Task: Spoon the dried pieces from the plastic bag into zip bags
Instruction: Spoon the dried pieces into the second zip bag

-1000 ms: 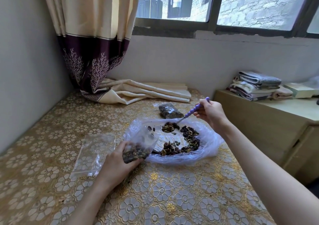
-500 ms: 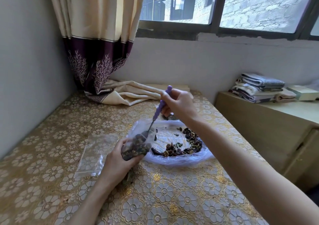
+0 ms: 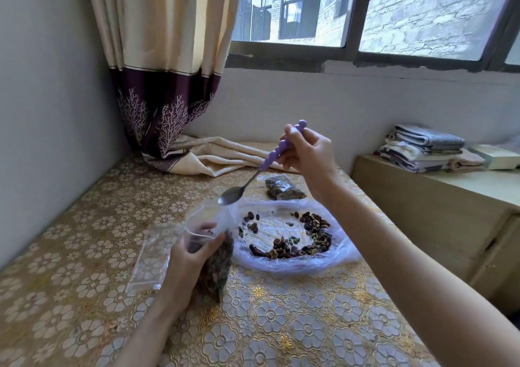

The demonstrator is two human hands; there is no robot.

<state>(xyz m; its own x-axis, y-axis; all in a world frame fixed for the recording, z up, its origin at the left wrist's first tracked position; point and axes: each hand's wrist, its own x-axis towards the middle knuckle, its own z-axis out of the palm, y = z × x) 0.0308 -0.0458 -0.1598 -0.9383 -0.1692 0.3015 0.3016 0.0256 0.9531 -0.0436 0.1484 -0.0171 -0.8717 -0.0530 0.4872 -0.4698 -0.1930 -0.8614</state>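
My left hand (image 3: 189, 262) grips an upright zip bag (image 3: 216, 257), its mouth open and its lower part full of dark dried pieces. My right hand (image 3: 308, 157) pinches the purple beaded handle of a metal spoon (image 3: 247, 184). The spoon's bowl looks empty and hangs just above the bag's mouth. To the right, a spread clear plastic bag (image 3: 332, 259) lies flat with dried pieces (image 3: 309, 237) scattered in an arc on it.
A filled zip bag (image 3: 284, 188) lies behind the plastic bag. Empty zip bags (image 3: 153, 254) lie flat left of my left hand. A curtain (image 3: 166, 113) pools on the floral tablecloth (image 3: 84, 240) at the back. A wooden cabinet (image 3: 439, 206) with folded towels (image 3: 422, 150) stands right.
The spoon went from the pile in the plastic bag into the zip bag's mouth, then rose out of it with its bowl empty. My left hand tipped the zip bag upright.
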